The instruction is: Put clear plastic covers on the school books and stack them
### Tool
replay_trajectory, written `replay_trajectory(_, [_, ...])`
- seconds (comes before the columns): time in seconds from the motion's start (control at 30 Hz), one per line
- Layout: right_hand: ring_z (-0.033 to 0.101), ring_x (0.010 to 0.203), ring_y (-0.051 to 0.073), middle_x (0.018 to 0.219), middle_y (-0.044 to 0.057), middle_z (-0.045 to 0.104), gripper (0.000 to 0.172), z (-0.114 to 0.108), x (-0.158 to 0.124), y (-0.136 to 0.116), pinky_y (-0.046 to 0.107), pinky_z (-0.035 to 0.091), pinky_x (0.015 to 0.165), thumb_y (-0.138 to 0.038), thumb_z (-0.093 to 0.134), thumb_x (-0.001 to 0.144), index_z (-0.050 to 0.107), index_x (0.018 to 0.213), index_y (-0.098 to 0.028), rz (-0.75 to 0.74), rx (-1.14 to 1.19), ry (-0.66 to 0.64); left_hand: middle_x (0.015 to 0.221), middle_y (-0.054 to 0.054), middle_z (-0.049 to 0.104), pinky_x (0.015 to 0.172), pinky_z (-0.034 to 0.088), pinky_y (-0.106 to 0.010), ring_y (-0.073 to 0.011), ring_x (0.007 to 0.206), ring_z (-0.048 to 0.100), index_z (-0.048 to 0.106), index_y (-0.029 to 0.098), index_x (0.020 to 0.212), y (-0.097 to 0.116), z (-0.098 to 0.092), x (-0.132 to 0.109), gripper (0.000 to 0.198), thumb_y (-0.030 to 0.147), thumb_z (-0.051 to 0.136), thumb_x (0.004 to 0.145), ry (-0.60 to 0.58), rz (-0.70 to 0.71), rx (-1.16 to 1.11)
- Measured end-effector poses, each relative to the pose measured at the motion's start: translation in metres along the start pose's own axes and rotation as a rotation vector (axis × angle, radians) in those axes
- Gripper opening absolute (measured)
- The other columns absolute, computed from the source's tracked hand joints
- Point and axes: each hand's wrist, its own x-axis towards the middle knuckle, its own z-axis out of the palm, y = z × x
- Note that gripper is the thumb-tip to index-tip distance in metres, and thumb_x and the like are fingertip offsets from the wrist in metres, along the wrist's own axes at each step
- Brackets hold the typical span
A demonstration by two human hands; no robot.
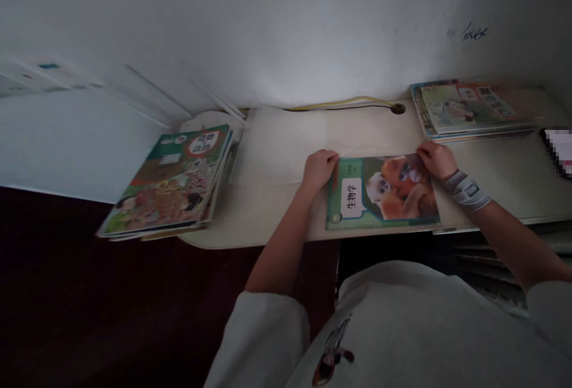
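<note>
Evidently, you pinch green paperback with orange-monkey cover (pixel 393 194) at cream table's (pixel 268 209) near edge, left hand (pixel 319 168) and right hand (pixel 438 160) closed on far corners, unreleased; glossy green-red book stack (pixel 170 182) already at table's left end, pale-green-topped stack (pixel 465 108) back right.

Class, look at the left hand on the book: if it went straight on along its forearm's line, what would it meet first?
Crossing the tabletop, the left hand would probably meet the yellow cable along the foot of the wall first, though depth there is hard to judge.
</note>
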Motion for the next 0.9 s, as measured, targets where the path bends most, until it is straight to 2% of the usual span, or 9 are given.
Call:
replay_trajectory(0.3, [0.06, 0.079, 0.022, 0.087, 0.012, 0.069, 0.03, 0.004, 0.003, 0.002, 0.031, 0.038, 0.068, -0.023, 0.036, 0.09, 0.065, 0.088, -0.017, -0.052, -0.093, -0.001, 0.091, -0.009, 0.072, 0.075, 0.041, -0.031, -0.0219, 0.084, 0.062, 0.071, 0.021, 0.081, 0.004, -0.001, -0.001, 0.029, 0.029, 0.044, 0.088, -0.003, -0.076, 0.042])
replay_trajectory(0.47, [0.06, 0.071, 0.022, 0.089, 0.015, 0.069, 0.032, 0.004, 0.005, -0.004, 0.031, 0.031, 0.059, -0.025, 0.033, 0.093, 0.062, 0.098, -0.013, 0.03, -0.206, -0.072, 0.089, -0.012, 0.071, 0.073, 0.042, -0.033, -0.0248, 0.084, 0.062, 0.071, 0.02, 0.088, 0.012, 0.004, -0.006, 0.031, 0.032, 0.042, 0.09, 0.006, -0.148, 0.139])
replay_trajectory(0.53, [0.06, 0.07, 0.022, 0.09, 0.015, 0.069, 0.033, 0.003, 0.005, -0.004, 0.03, 0.03, 0.058, -0.026, 0.033, 0.094, 0.062, 0.099, -0.014, 0.039, -0.215, -0.085, 0.091, -0.012, 0.07, 0.072, 0.042, -0.033, -0.0252, 0.085, 0.062, 0.07, 0.02, 0.09, 0.014, 0.005, -0.01, 0.032, 0.032, 0.041, 0.091, 0.023, -0.136, 0.171])
replay_trajectory(0.73, [0.059, 0.07, 0.019, 0.082, 0.009, 0.068, 0.023, -0.006, 0.004, 0.006, 0.029, 0.036, 0.063, -0.029, 0.046, 0.088, 0.064, 0.083, -0.016, -0.014, 0.005, -0.116, 0.092, -0.009, 0.07, 0.073, 0.043, -0.031, -0.022, 0.083, 0.061, 0.066, 0.019, 0.089, 0.011, -0.001, -0.019, 0.025, 0.028, 0.043, 0.089, 0.008, -0.064, 0.1])
replay_trajectory(0.83, [0.057, 0.067, 0.017, 0.077, 0.006, 0.067, 0.02, -0.011, 0.004, 0.008, 0.027, 0.038, 0.061, -0.034, 0.054, 0.084, 0.063, 0.078, -0.017, -0.044, 0.093, -0.191, 0.093, -0.01, 0.071, 0.075, 0.043, -0.032, -0.0224, 0.084, 0.062, 0.066, 0.018, 0.089, 0.012, -0.002, -0.02, 0.025, 0.027, 0.043, 0.089, -0.02, -0.071, 0.115])
replay_trajectory(0.9, [0.057, 0.068, 0.017, 0.078, 0.005, 0.068, 0.018, -0.012, 0.004, 0.004, 0.027, 0.037, 0.061, -0.033, 0.055, 0.083, 0.063, 0.078, -0.018, -0.062, 0.062, -0.251, 0.094, -0.011, 0.07, 0.075, 0.044, -0.033, -0.0235, 0.085, 0.062, 0.065, 0.018, 0.09, 0.015, -0.001, -0.02, 0.026, 0.027, 0.041, 0.09, -0.044, -0.094, 0.173])
